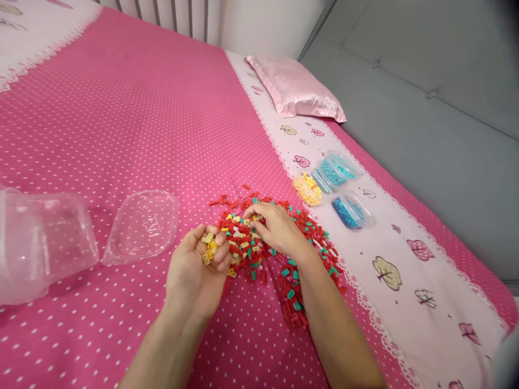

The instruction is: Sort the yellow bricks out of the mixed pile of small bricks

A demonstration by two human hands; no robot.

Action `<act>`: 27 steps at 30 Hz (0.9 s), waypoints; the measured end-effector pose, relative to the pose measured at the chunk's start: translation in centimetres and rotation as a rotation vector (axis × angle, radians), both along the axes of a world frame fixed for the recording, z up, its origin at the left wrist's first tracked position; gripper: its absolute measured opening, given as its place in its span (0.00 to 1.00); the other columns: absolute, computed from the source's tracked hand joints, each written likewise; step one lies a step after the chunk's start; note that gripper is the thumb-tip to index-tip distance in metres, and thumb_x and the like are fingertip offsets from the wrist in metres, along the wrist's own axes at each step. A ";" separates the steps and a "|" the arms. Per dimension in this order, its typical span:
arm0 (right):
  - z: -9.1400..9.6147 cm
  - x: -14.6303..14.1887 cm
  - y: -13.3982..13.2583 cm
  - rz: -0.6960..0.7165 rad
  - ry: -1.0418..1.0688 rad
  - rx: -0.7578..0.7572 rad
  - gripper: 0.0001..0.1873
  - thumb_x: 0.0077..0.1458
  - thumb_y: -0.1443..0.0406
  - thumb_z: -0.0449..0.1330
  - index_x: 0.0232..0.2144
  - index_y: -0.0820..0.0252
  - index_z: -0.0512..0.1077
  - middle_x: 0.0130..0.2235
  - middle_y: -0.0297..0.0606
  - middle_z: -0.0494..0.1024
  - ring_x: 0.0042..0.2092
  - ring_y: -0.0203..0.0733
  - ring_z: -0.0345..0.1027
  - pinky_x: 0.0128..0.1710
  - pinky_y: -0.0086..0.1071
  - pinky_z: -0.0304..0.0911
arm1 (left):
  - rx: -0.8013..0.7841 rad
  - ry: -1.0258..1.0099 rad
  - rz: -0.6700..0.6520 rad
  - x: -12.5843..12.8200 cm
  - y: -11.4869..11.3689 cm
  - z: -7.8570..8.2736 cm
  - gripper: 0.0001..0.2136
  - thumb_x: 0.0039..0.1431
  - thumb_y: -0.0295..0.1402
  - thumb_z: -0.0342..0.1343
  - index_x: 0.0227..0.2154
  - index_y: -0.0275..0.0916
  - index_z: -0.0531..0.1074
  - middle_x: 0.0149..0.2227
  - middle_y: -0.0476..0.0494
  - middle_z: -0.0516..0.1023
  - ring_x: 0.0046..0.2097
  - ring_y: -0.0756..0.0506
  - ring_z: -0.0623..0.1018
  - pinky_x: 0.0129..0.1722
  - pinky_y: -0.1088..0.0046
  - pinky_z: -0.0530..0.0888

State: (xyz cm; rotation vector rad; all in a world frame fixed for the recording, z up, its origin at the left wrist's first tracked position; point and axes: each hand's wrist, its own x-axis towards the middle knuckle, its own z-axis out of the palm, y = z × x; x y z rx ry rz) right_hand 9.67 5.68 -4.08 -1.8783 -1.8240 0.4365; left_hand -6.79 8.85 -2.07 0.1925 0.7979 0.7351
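Note:
Palm up and cupped, my left hand (pixel 198 273) cradles several small yellow toy building bricks (pixel 210 247) with its fingers curled round them. My right hand (pixel 278 226) reaches palm down over a spread-out pile of small bricks (pixel 324 246), thumb and forefinger close together in a pinch. Whatever lies between those fingertips is too small to make out. Red bricks dominate the pile, with green, yellow, white and pink ones mixed in. My right hand and forearm hide part of it.
To the right stand small clear containers of yellow bricks (pixel 308 189), turquoise bricks (pixel 333 172) and blue bricks (pixel 348 212). A clear lid (pixel 142 227) and a large clear plastic tub (pixel 60 237) lie left. A pink pillow (pixel 298 86) rests farther back on the dotted bedspread (pixel 162 119).

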 end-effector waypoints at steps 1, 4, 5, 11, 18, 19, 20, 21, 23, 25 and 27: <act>0.3 0.0 -0.1 0.011 0.008 0.008 0.12 0.52 0.75 0.53 0.36 0.59 0.71 0.38 0.36 0.76 0.39 0.37 0.68 0.42 0.32 0.60 | 0.001 -0.001 0.001 0.0 0.0 0.0 0.13 0.60 0.26 0.39 0.21 0.36 0.62 0.19 0.50 0.59 0.17 0.54 0.58 0.15 0.80 0.58; 1.1 -0.2 -0.6 0.039 0.037 -0.011 0.11 0.51 0.75 0.56 0.36 0.59 0.72 0.38 0.35 0.77 0.39 0.36 0.68 0.42 0.32 0.60 | 0.002 -0.004 -0.001 0.0 0.0 0.0 0.13 0.59 0.26 0.39 0.21 0.36 0.62 0.18 0.50 0.59 0.17 0.54 0.58 0.15 0.80 0.58; 1.3 -0.4 -0.7 0.050 0.047 -0.028 0.12 0.50 0.75 0.56 0.36 0.59 0.72 0.38 0.35 0.77 0.39 0.36 0.68 0.42 0.32 0.61 | 0.004 -0.004 -0.002 0.0 0.0 0.0 0.13 0.59 0.26 0.39 0.21 0.36 0.62 0.18 0.50 0.59 0.17 0.54 0.58 0.15 0.80 0.58; 1.7 -0.3 -1.2 0.084 0.124 -0.088 0.18 0.47 0.77 0.57 0.40 0.57 0.72 0.40 0.35 0.76 0.38 0.35 0.69 0.40 0.31 0.64 | -0.001 0.004 0.001 0.0 0.0 0.0 0.14 0.60 0.27 0.38 0.21 0.36 0.62 0.18 0.50 0.59 0.17 0.54 0.57 0.15 0.80 0.58; 1.8 1.0 -1.5 0.068 0.130 -0.105 0.20 0.48 0.77 0.56 0.42 0.57 0.72 0.39 0.36 0.76 0.39 0.35 0.70 0.39 0.31 0.65 | -0.003 -0.002 0.003 -0.1 0.0 -0.2 0.14 0.60 0.26 0.38 0.20 0.36 0.62 0.18 0.50 0.59 0.17 0.54 0.58 0.15 0.80 0.58; 1.7 1.1 -1.5 0.067 0.120 -0.109 0.19 0.48 0.77 0.56 0.42 0.57 0.72 0.40 0.36 0.77 0.40 0.35 0.70 0.39 0.31 0.65 | 0.001 -0.005 0.002 -0.1 0.0 -0.2 0.14 0.60 0.26 0.39 0.20 0.36 0.62 0.18 0.50 0.59 0.17 0.54 0.58 0.15 0.80 0.58; 1.7 1.1 -1.5 0.064 0.107 -0.114 0.19 0.48 0.77 0.56 0.41 0.57 0.73 0.40 0.36 0.77 0.40 0.35 0.70 0.38 0.31 0.64 | 0.004 -0.007 0.002 -0.1 0.0 -0.2 0.14 0.60 0.26 0.39 0.20 0.36 0.62 0.19 0.50 0.59 0.17 0.54 0.58 0.15 0.80 0.58; 1.6 1.2 -1.4 0.060 0.090 -0.118 0.18 0.48 0.76 0.57 0.40 0.57 0.73 0.40 0.36 0.77 0.39 0.35 0.70 0.38 0.31 0.64 | 0.006 -0.009 0.000 -0.1 0.0 -0.3 0.13 0.59 0.26 0.39 0.20 0.36 0.62 0.19 0.50 0.59 0.17 0.54 0.58 0.15 0.80 0.58; 1.4 1.2 -1.3 0.049 0.052 -0.126 0.15 0.48 0.75 0.59 0.39 0.58 0.73 0.39 0.36 0.77 0.38 0.35 0.70 0.39 0.31 0.63 | 0.012 -0.013 0.000 -0.1 0.0 -0.3 0.13 0.59 0.26 0.39 0.21 0.36 0.62 0.18 0.50 0.59 0.17 0.54 0.58 0.15 0.80 0.58; 1.2 1.1 -1.2 0.037 0.021 -0.129 0.13 0.48 0.74 0.60 0.38 0.58 0.73 0.38 0.35 0.77 0.37 0.35 0.69 0.39 0.32 0.63 | 0.012 -0.012 0.000 0.0 0.0 -0.3 0.13 0.59 0.26 0.39 0.21 0.36 0.62 0.18 0.50 0.59 0.17 0.54 0.58 0.15 0.80 0.58; 1.2 1.1 -1.2 0.022 0.009 -0.126 0.13 0.48 0.73 0.60 0.38 0.58 0.73 0.37 0.36 0.77 0.37 0.35 0.69 0.38 0.32 0.62 | 0.006 -0.007 0.001 0.0 0.0 -0.2 0.13 0.59 0.26 0.39 0.21 0.36 0.62 0.18 0.50 0.59 0.17 0.54 0.58 0.15 0.80 0.58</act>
